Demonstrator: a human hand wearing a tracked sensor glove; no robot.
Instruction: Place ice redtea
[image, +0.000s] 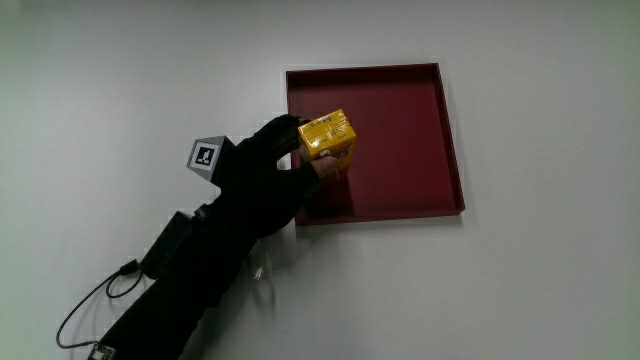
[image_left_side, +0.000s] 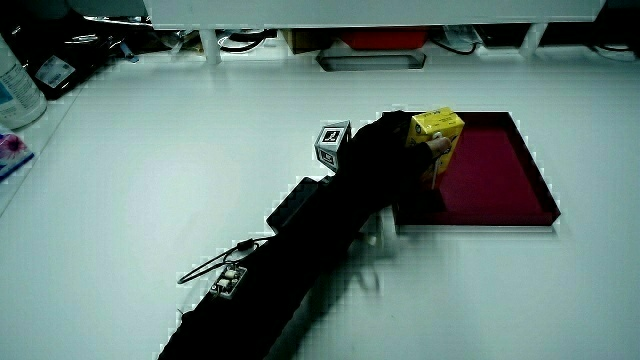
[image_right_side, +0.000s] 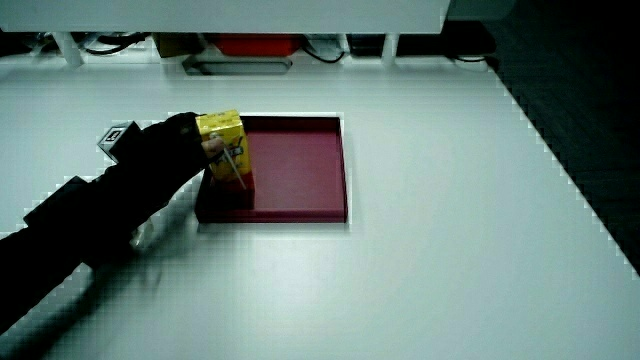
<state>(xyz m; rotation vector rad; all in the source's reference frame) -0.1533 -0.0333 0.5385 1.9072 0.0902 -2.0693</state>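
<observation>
No readable text (carton (image: 327, 136) print illegible)

White table (image: 520, 290), plain surface, one shallow dark red square tray (image: 448, 140) lying flat on it with a raised rim, thin black cable (image: 85, 305) looped on the tabletop nearer the person than the tray, well apart from it

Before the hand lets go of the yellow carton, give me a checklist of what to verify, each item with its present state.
1. Hand grips the carton: ok.
2. Carton is over the red tray, not the bare table: ok.
3. Carton upright in a side view: ok.
4. Rest of the tray free of other things: ok.
5. Carton's base resting on the tray floor: cannot tell.
6. Carton clear of the tray's rim beside the hand: cannot tell.
</observation>
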